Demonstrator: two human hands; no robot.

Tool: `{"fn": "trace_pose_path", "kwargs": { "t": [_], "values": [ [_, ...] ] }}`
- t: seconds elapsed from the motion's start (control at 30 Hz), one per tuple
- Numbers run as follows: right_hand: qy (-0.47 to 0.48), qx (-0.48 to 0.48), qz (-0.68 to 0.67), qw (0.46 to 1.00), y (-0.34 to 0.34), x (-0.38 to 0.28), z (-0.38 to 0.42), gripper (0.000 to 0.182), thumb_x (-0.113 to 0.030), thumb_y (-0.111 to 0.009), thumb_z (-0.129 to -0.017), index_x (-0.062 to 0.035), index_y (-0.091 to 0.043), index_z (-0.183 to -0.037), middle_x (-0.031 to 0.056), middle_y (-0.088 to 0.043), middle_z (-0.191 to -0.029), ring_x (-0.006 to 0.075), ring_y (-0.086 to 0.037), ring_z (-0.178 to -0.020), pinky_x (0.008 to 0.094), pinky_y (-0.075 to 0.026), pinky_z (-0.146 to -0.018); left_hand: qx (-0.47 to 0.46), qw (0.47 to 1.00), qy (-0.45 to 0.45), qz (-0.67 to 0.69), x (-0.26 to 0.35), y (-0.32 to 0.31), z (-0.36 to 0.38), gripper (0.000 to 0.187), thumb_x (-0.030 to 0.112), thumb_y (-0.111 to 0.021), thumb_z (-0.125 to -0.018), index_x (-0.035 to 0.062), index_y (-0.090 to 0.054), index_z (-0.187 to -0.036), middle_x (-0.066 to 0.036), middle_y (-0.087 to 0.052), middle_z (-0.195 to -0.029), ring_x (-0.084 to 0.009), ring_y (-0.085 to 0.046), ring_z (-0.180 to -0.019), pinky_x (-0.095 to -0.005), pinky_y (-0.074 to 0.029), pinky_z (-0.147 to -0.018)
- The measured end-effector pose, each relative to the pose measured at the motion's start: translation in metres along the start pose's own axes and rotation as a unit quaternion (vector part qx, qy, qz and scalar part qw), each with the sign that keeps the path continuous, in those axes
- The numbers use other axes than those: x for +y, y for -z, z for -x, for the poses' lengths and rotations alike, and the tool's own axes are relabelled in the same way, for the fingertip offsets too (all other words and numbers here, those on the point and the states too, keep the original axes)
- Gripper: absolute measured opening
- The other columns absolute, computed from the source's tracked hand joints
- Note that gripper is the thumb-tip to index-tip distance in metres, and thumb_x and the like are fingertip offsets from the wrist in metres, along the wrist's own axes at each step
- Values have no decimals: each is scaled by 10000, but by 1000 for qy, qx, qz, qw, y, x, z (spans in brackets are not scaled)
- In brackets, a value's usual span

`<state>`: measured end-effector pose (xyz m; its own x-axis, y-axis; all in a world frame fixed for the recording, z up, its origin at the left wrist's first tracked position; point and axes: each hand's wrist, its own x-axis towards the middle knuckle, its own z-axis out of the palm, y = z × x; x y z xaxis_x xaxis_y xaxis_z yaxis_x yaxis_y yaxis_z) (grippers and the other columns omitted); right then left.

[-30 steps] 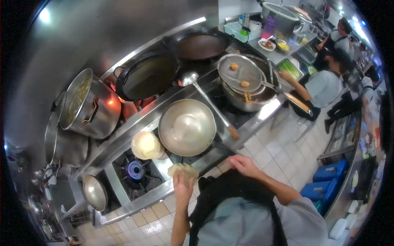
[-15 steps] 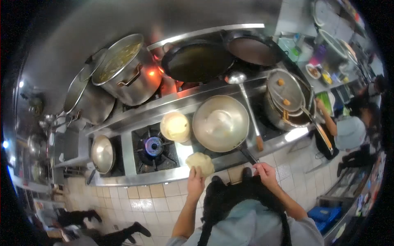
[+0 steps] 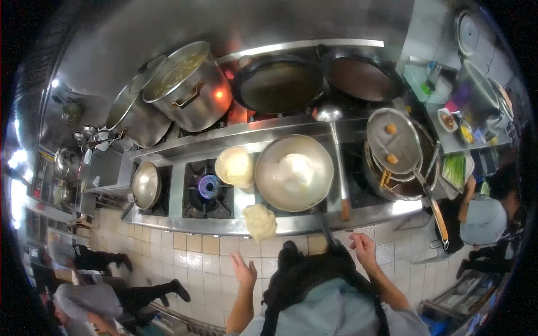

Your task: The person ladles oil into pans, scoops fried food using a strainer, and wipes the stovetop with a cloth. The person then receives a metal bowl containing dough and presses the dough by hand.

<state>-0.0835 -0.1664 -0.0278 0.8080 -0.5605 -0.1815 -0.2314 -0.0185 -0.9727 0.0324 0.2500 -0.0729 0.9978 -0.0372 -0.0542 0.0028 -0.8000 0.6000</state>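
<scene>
My left hand (image 3: 245, 271) is open, fingers apart, a little below a crumpled pale cloth (image 3: 259, 222) lying over the stove's front edge. On the right, my right hand (image 3: 362, 246) has bent, spread fingers and holds nothing; it is beside the dark handle (image 3: 326, 228) of a large steel wok (image 3: 294, 172), not touching it. Left of the wok stands a round container (image 3: 235, 167) with pale yellow contents. A burner (image 3: 209, 187) with a blue flame is farther left. A long ladle (image 3: 338, 162) lies to the wok's right.
Two tall pots (image 3: 195, 101) and two dark woks (image 3: 278, 87) stand at the back. A strainer (image 3: 394, 140) rests over a pot at right; a small pan (image 3: 147, 185) is at left. One person (image 3: 483, 221) works at right; other people (image 3: 89, 299) are at lower left.
My left hand has let go of the pale cloth and moved down and left. My right hand has let go of the wok handle. The whole view has shifted somewhat.
</scene>
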Motion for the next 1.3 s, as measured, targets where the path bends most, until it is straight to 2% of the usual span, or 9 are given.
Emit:
{"fn": "trace_pose_path", "kwargs": {
  "t": [0.13, 0.2, 0.23, 0.3, 0.4, 0.7, 1.0, 1.17, 1.3],
  "values": [
    [-33, 17, 30, 999, 28, 23, -5, 283, -222, -522, -973, 31, -641, -933, 61, -647, -783, 118, -593, -590, 254, -489, -568, -86, 975, 130, -157, -79, -31, 81, 770, 190, -646, -820, -87, -260, -1425, -376, -277, -1432, -486, -356, -1303, -432, -348, -1074],
    [-60, 12, 21, 998, 38, 38, -7, 246, -190, -516, -969, 23, -637, -938, 59, -647, -802, 116, -591, -602, 257, -494, -574, -250, 922, 258, -144, -99, -33, 104, 714, 319, -635, -822, -103, -407, -1350, -342, -467, -1317, -433, -479, -1227, -429, -403, -1032],
    [-85, 6, 13, 996, 41, 48, -8, 212, -157, -510, -965, 15, -634, -943, 56, -646, -821, 113, -588, -613, 259, -499, -580, -250, 922, 258, -145, -110, -34, 111, 714, 319, -635, -822, -103, -407, -1350, -342, -467, -1317, -433, -479, -1227, -429, -403, -1032],
    [-101, -3, 7, 995, 47, 82, -12, 220, -171, -517, -962, 15, -633, -948, 60, -643, -812, 116, -592, -620, 264, -502, -580, -529, 838, 41, -124, -133, -39, 119, 642, 397, -609, -827, -82, -542, -1249, -281, -609, -1164, -378, -576, -1131, -418, -446, -985],
    [-134, -33, 8, 990, 48, 108, -15, 242, -205, -531, -956, 14, -634, -959, 66, -636, -795, 122, -599, -631, 272, -505, -579, -373, 894, 245, -41, -123, -57, 124, 584, 404, -589, -845, -46, -586, -1217, -255, -633, -1140, -359, -606, -1097, -406, -461, -964],
    [-137, -148, 145, 969, 44, 144, -15, 289, -265, -563, -934, 10, -637, -982, 78, -643, -795, 153, -624, -673, 300, -508, -606, -145, 954, 254, -59, -23, -39, 61, 572, 365, -616, -843, -27, -568, -1256, -263, -610, -1190, -334, -593, -1138, -391, -456, -959],
    [-138, -179, 279, 933, 58, 131, -3, 384, -370, -553, -896, -4, -663, -926, 179, -672, -829, 297, -661, -789, 393, -507, -729, -232, 901, 335, 152, -69, -78, 66, 546, 238, -669, -832, -73, -542, -1263, -245, -618, -1188, -289, -608, -1095, -346, -485, -916],
    [-156, -164, 274, 935, 60, 164, 5, 381, -374, -551, -890, -10, -664, -903, 198, -671, -842, 351, -653, -819, 425, -494, -737, -332, 930, 151, 52, -97, -80, 63, 562, 232, -674, -834, -85, -524, -1273, -251, -610, -1199, -296, -606, -1096, -343, -487, -914],
    [-106, -184, 291, 933, 62, 170, 9, 383, -376, -543, -902, -14, -666, -935, 217, -662, -907, 394, -630, -878, 452, -488, -769, -301, 913, 262, 78, -43, -55, 48, 554, 216, -664, -842, -105, -515, -1268, -242, -608, -1207, -293, -600, -1103, -341, -477, -927]
  ]
}}
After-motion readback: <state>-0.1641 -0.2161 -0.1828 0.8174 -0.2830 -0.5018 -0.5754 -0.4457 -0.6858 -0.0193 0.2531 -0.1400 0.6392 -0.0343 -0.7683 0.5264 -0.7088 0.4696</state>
